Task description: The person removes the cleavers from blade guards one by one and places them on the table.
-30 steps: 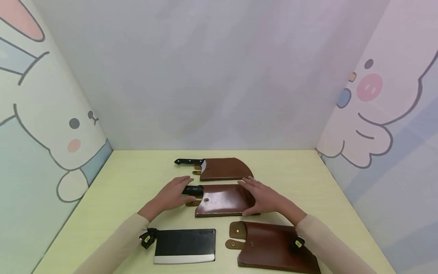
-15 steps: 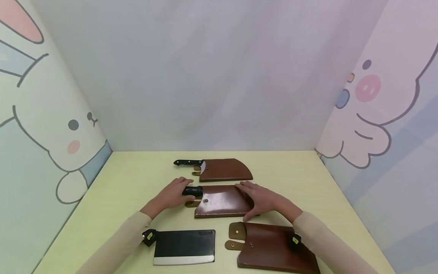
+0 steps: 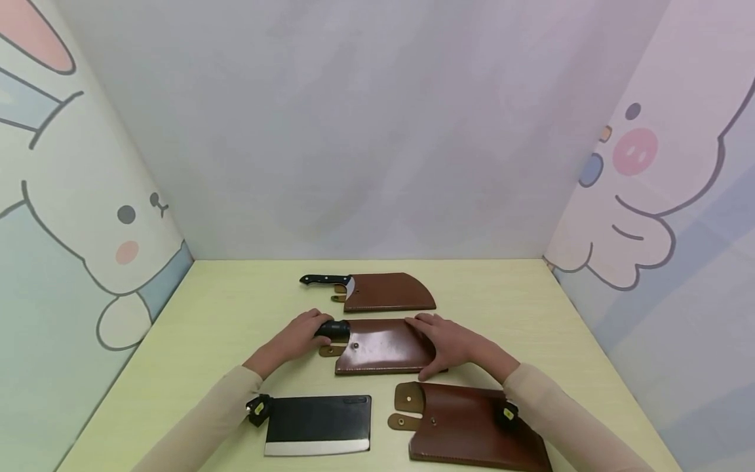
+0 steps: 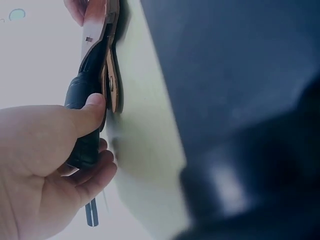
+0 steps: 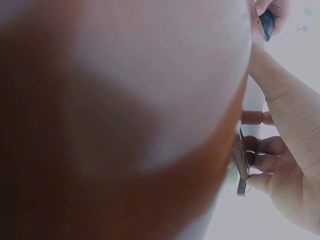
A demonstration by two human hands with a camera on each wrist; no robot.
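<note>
A brown leather knife sheath (image 3: 383,347) lies flat in the middle of the table, with a black knife handle (image 3: 337,330) sticking out to its left. My left hand (image 3: 295,337) grips that handle; in the left wrist view the thumb lies along the handle (image 4: 80,95) and the fingers curl beneath it. At the sheath's right end, my right hand (image 3: 457,344) holds it across its width, fingers at the far edge and thumb at the near edge. The sheath covers the blade. A brown strap (image 3: 332,351) lies loose below the handle.
Behind is another brown sheath (image 3: 386,292) holding a black-handled knife (image 3: 323,280). At front left lies a dark cleaver blade (image 3: 318,419) with a silver edge. A third sheath (image 3: 460,426) with two straps lies under the right forearm. Walls enclose the yellow table (image 3: 236,288).
My left fingers have closed around the black handle. The right hand has shifted slightly left on the sheath, its thumb now at the near edge. The sheaths have not visibly moved.
</note>
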